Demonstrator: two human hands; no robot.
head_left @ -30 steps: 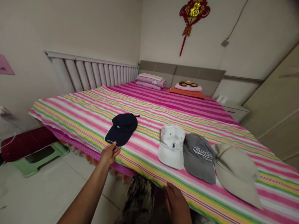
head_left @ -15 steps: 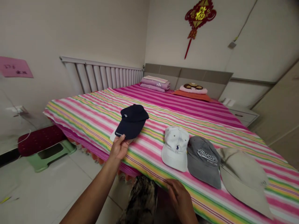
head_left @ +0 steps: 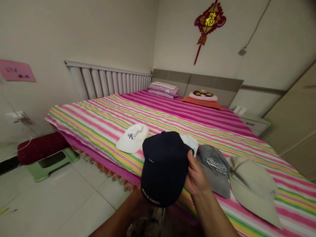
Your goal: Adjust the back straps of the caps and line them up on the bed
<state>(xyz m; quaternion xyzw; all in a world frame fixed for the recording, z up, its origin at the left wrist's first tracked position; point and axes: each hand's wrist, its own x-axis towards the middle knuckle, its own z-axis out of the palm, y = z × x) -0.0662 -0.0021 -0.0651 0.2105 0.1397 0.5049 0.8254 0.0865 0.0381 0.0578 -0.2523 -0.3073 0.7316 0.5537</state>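
Observation:
A navy baseball cap [head_left: 165,161] is raised above the front edge of the bed, its brim toward me. My right hand [head_left: 197,177] grips it by the right side, thumb on top. At the brim's left edge, my left hand [head_left: 140,199] holds it from below, with the fingers hidden by the cap. On the bed to the left lies a white cap with black CK letters [head_left: 133,137]. A pale cap [head_left: 189,141] is mostly covered by the navy one. To its right lie a grey cap with white lettering [head_left: 214,168] and a beige cap [head_left: 254,187].
The bed's striped sheet [head_left: 98,115] spreads beneath the caps. Folded purple bedding [head_left: 163,89] and a pink pillow [head_left: 202,96] rest near the headboard. On the floor at left stands a green stool [head_left: 51,164] by a dark red cushion [head_left: 41,146].
The navy cap has come off the bed toward me and to the right, uncovering the white CK cap. My right hand has risen and taken hold of it too.

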